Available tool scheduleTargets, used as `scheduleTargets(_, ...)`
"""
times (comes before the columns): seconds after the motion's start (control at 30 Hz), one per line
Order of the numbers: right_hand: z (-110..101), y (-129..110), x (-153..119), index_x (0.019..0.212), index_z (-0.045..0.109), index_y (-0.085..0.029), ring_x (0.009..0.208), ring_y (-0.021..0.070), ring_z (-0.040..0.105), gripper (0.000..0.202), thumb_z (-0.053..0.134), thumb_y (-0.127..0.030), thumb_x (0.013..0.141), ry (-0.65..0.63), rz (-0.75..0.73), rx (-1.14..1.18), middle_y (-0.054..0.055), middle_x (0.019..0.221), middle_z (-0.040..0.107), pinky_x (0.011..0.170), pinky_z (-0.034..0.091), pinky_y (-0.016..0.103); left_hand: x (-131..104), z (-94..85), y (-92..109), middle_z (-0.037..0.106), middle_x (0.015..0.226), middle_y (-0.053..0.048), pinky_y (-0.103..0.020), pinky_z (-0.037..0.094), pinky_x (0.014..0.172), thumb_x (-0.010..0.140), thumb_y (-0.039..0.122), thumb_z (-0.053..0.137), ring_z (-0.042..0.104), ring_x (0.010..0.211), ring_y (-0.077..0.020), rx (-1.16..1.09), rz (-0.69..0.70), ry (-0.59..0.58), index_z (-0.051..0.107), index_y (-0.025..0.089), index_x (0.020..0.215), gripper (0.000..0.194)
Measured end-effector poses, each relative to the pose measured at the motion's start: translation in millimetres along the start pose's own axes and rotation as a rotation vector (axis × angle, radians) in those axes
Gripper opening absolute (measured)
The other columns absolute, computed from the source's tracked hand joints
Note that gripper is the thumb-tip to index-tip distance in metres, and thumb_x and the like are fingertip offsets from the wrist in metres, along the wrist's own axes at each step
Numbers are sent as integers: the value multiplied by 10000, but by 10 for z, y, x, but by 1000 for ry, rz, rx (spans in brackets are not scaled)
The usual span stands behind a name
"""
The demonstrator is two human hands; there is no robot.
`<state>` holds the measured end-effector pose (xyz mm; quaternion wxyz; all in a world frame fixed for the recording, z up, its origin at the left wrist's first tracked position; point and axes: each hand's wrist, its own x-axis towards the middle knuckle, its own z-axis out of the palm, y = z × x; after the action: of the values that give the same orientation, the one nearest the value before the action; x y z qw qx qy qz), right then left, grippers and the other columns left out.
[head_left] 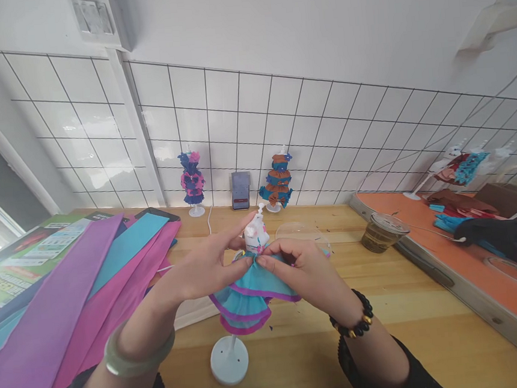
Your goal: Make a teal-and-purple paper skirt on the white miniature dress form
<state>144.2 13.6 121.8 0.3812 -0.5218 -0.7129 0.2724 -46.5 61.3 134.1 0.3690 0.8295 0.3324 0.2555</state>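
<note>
A small white dress form [256, 233] on a round white base [229, 360] leans in front of me. It wears a tiered blue skirt [245, 307] with purple edges. My left hand [221, 257] reaches round the form from the left, its thumb pressed on the skirt's waist and its fingers partly behind the torso. From the right, my right hand [298, 263] pinches the blue material at the waist between thumb and forefinger. Pink spots show on the form's bodice. What lies under the fingertips is hidden.
Purple, blue and pink sheets [86, 293] lie at the left. Against the tiled wall stand a navy-and-pink dressed form [192, 178], a phone [241, 190] and a brown-and-blue dressed form [279, 180]. A lidded cup [383, 232] stands right, beside an orange surface [386, 204] with fabrics.
</note>
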Motion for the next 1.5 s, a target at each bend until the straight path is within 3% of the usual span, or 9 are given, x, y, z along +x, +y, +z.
scheduleTargets(0.27,20,-27,-8,774,651,-186,559,113,463,219,532,-360,833,15,42,-2,-1,656,573,449,340,214,-17,-7,44,620,1166,-32,-340,426,871,851,284,462,571,1012,-220,86,11,-11,159,313,1434,658)
scheduleTargets(0.43,37,-32,-10,735,628,-188,569,112,462,182,534,-319,818,46,75,-30,-9,654,564,461,337,212,-31,12,114,613,1173,-20,-291,451,743,885,410,403,589,863,-180,137,6,-14,117,316,1437,629)
scheduleTargets(0.63,21,-4,-6,729,608,-200,587,120,477,189,519,-332,831,54,44,-69,-11,665,584,497,358,227,17,68,93,646,927,11,-262,411,659,886,463,391,529,708,-136,121,10,39,126,318,1435,626)
scheduleTargets(0.8,25,24,12,667,503,-200,558,125,457,252,564,-401,805,165,50,-204,-27,601,507,478,353,239,60,88,18,572,740,31,-234,363,571,884,440,410,473,635,-117,-23,-46,70,42,258,1447,697)
scheduleTargets(0.9,33,-3,12,846,545,-210,767,167,534,146,585,-344,805,214,-58,-221,18,840,589,648,450,291,79,81,-31,508,672,52,-227,352,550,872,439,434,450,616,-114,-88,-73,103,-21,234,1445,760)
scheduleTargets(1.0,47,-46,-9,986,543,-215,978,204,513,219,604,-320,804,213,-234,-259,63,1032,562,821,448,354,97,66,-70,466,634,65,-225,347,533,864,459,437,432,584,-113,-100,-94,155,-31,239,1444,778)
scheduleTargets(1.07,71,-63,-24,1011,548,-203,1032,222,489,248,617,-307,797,185,-355,-328,88,1075,542,853,436,376,108,59,-83,474,625,64,-227,348,524,861,462,436,439,568,-116,-99,-105,172,-24,239,1445,776)
scheduleTargets(1.27,217,-25,11,890,597,-157,799,190,508,150,466,-104,842,199,-613,-574,84,872,595,691,431,341,129,71,-78,558,671,33,-256,380,552,860,452,438,496,609,-147,-99,-107,214,28,228,1449,752)
scheduleTargets(1.5,280,-6,38,792,629,-136,650,165,469,229,423,-54,849,284,-793,-735,65,703,583,581,388,304,144,71,-132,416,601,53,-244,341,518,854,456,465,411,568,-132,-168,-89,242,113,242,1442,718)
